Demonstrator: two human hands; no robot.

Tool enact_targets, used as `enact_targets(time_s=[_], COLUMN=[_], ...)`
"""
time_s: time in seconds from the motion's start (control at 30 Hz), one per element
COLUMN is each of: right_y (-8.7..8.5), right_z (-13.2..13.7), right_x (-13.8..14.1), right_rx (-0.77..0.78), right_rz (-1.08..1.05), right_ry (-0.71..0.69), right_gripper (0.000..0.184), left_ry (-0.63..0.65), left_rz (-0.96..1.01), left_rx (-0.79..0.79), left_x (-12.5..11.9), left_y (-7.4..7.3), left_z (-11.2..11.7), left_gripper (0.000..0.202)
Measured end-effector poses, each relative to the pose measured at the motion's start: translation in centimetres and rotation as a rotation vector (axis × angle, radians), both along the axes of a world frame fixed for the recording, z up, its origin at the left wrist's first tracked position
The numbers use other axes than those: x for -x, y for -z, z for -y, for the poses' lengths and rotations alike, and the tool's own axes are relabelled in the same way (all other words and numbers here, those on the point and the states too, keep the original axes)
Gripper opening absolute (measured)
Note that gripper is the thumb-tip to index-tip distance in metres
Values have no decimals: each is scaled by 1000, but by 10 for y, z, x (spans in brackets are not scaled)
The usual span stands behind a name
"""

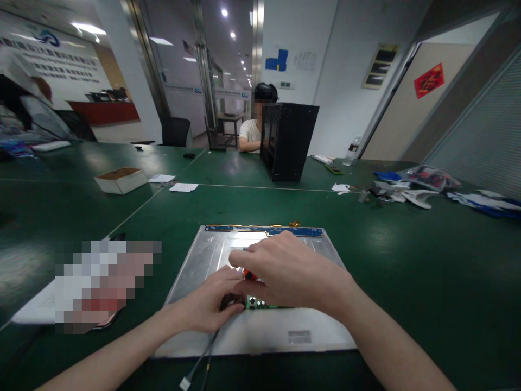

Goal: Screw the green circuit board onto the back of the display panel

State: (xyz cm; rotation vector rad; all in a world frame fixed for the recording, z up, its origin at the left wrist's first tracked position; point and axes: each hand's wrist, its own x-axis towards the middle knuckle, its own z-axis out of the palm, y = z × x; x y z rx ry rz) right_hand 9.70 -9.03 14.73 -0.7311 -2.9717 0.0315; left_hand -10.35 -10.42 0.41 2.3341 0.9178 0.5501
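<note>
A flat silver metal display panel [321, 331] lies back side up on the table in front of me. A small green circuit board [264, 305] sits on it, partly covered by my hands. My right hand [288, 266] is closed on a small red-and-black tool [249, 275]; most of the tool is hidden. Close beside it, my left hand [207, 301] rests on the panel with thumb and fingers curled together at the board's left end; what they pinch is hidden. From under that hand a dark cable [211, 345] runs to a white plug [185, 383].
A blue circuit strip [236, 231] lines the panel's far edge. To the left are a blurred-out item [101, 288] and a box [122, 181]. Across the table a person [250, 133] sits behind a black computer case [291, 141]. Bags and scraps [407, 190] lie right.
</note>
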Motion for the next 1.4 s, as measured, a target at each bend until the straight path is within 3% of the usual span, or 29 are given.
enact_targets(time_s=[0.17,0.33,0.67,0.97,1.4], right_y=[-2,1,-1,2,2], right_z=[2,1,2,1,2], right_x=[0,0,0,0,0], right_rx=[28,-7,0,-22,-11], right_rz=[-33,-25,-52,-54,-10], right_ry=[-62,-43,-50,-47,-18], right_gripper=[12,13,10,9,12], left_ry=[-31,-62,-39,12,35], left_rz=[-5,-12,-2,22,71], left_rx=[-2,-5,33,-47,-46], left_x=[-3,-2,-3,0,-1], left_y=[-5,0,-5,0,4], left_z=[3,2,3,0,-2], left_gripper=[9,11,12,16,6])
